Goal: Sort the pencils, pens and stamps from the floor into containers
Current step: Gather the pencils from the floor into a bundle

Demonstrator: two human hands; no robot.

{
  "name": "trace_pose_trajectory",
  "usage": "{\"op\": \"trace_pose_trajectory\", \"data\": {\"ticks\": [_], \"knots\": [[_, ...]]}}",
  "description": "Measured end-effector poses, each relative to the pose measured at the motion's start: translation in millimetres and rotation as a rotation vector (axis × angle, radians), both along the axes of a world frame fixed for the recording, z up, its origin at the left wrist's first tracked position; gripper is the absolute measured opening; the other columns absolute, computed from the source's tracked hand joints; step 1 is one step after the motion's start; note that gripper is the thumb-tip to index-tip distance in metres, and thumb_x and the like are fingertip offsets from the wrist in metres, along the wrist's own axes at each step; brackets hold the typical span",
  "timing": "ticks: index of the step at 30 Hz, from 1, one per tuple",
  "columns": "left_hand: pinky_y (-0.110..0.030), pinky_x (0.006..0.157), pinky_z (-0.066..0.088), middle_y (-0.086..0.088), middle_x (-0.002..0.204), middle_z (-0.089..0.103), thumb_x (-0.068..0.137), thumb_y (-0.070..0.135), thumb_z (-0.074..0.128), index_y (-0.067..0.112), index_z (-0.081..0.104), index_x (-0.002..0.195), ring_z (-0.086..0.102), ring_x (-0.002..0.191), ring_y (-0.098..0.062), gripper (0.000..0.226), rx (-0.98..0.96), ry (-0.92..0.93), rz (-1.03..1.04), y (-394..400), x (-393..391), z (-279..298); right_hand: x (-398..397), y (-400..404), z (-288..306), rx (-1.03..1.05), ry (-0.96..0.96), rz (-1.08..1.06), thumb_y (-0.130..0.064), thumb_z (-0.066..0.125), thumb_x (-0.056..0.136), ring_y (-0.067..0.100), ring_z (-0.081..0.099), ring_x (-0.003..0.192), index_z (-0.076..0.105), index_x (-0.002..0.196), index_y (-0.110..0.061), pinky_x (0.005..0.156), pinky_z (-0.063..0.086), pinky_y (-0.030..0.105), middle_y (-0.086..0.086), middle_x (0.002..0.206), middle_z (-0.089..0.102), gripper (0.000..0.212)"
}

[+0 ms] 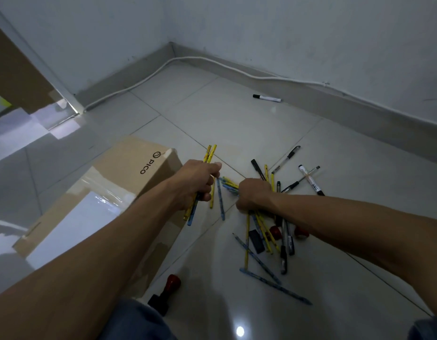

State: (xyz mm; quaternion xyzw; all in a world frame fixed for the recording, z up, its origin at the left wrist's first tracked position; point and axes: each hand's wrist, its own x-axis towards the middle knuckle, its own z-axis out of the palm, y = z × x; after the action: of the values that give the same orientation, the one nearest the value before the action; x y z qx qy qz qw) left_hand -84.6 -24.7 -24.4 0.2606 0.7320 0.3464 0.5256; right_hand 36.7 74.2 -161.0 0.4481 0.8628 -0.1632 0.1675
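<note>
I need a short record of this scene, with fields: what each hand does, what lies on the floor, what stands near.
left hand: left hand grips a bundle of yellow and blue pencils
right hand: right hand is curled around more pencils in the pile
pile on floor: loose pencils, pens, red stamps
apart from pile: black-capped marker near the wall; red-handled stamp by the box
nearby: cardboard box under the left arm
containers: none clearly visible
</note>
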Motion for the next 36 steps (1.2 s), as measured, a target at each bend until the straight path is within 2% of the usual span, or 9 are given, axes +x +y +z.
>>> {"op": "trace_pose_trajectory", "data": {"ticks": [2, 5, 9, 15, 19, 22, 29, 33, 36], "knots": [[-0.028, 0.050, 0.025, 0.003, 0.051, 0.023, 0.107, 0.027, 0.057, 0.007, 0.054, 0.092, 0.020, 0.041, -0.013, 0.025, -0.007, -0.001, 0.013, 0, -4, -2, 1, -1, -2, 0.034, -0.017, 0.045, -0.033, 0.069, 0.083, 0.026, 0.067, 0.094, 0.069, 0.103, -0.013, 0.075, 0.057, 0.035, 0.008, 0.109, 0.069, 0.028], [-0.027, 0.047, 0.027, 0.004, 0.049, 0.024, 0.107, 0.028, 0.057, 0.006, 0.054, 0.092, 0.021, 0.039, -0.012, 0.026, -0.019, -0.002, 0.025, -1, -9, -4, 5, -7, -8, 0.130, -0.043, 0.146, -0.034, 0.066, 0.090, 0.029, 0.056, 0.113, 0.057, 0.123, -0.006, 0.079, 0.051, 0.036, 0.013, 0.123, 0.057, 0.045], [-0.029, 0.049, 0.026, 0.004, 0.049, 0.025, 0.107, 0.027, 0.056, 0.005, 0.055, 0.094, 0.021, 0.040, -0.012, 0.026, -0.012, 0.002, 0.023, 0, -7, -3, 14, -8, -11, 0.149, 0.003, 0.202, -0.027, 0.066, 0.092, 0.030, 0.058, 0.114, 0.049, 0.127, -0.004, 0.089, 0.053, 0.038, 0.015, 0.125, 0.055, 0.045], [-0.029, 0.050, 0.025, 0.004, 0.050, 0.025, 0.107, 0.027, 0.057, 0.004, 0.056, 0.095, 0.021, 0.044, -0.012, 0.025, -0.009, 0.021, 0.015, 1, -3, -3, 25, 0, -2, 0.014, 0.005, 0.163, -0.018, 0.072, 0.083, 0.028, 0.064, 0.096, 0.056, 0.109, -0.008, 0.071, 0.048, 0.033, 0.012, 0.106, 0.057, 0.032], [-0.025, 0.044, 0.026, 0.003, 0.051, 0.025, 0.107, 0.027, 0.056, 0.004, 0.057, 0.095, 0.020, 0.043, -0.012, 0.025, -0.013, 0.025, 0.004, 3, -1, -1, 32, 9, -1, -0.094, -0.024, 0.115, -0.023, 0.065, 0.088, 0.024, 0.061, 0.080, 0.056, 0.094, -0.009, 0.065, 0.053, 0.032, 0.008, 0.093, 0.057, 0.018], [-0.026, 0.043, 0.027, 0.003, 0.051, 0.025, 0.106, 0.028, 0.058, 0.004, 0.058, 0.096, 0.021, 0.044, -0.013, 0.025, -0.013, 0.045, -0.013, 4, 4, 1, 39, 18, -1, -0.194, -0.026, 0.080, -0.024, 0.058, 0.095, 0.019, 0.054, 0.067, 0.050, 0.080, -0.011, 0.055, 0.044, 0.029, 0.006, 0.082, 0.055, 0.021], [-0.027, 0.046, 0.028, 0.003, 0.050, 0.026, 0.105, 0.026, 0.059, 0.004, 0.058, 0.097, 0.022, 0.044, -0.013, 0.024, 0.002, 0.070, -0.022, 7, 10, 4, 54, 29, 13, -0.311, 0.089, -0.001, -0.033, 0.055, 0.103, 0.025, 0.055, 0.081, 0.057, 0.101, -0.005, 0.069, 0.041, 0.033, 0.006, 0.086, 0.053, 0.028], [-0.027, 0.046, 0.029, 0.003, 0.049, 0.028, 0.106, 0.025, 0.059, 0.003, 0.059, 0.098, 0.023, 0.044, -0.014, 0.023, 0.009, 0.085, -0.024, 8, 14, 5, 64, 33, 15, -0.358, 0.220, -0.057, -0.042, 0.060, 0.102, 0.019, 0.053, 0.066, 0.050, 0.078, -0.014, 0.066, 0.042, 0.030, 0.005, 0.077, 0.055, 0.038], [-0.028, 0.046, 0.032, 0.003, 0.050, 0.029, 0.105, 0.027, 0.060, 0.002, 0.061, 0.098, 0.025, 0.045, -0.014, 0.025, 0.004, 0.104, -0.034, 10, 18, 5, 71, 34, 19, -0.382, 0.344, -0.080, -0.044, 0.062, 0.101, 0.018, 0.054, 0.060, 0.051, 0.074, -0.015, 0.061, 0.044, 0.028, 0.006, 0.072, 0.059, 0.042]]}}
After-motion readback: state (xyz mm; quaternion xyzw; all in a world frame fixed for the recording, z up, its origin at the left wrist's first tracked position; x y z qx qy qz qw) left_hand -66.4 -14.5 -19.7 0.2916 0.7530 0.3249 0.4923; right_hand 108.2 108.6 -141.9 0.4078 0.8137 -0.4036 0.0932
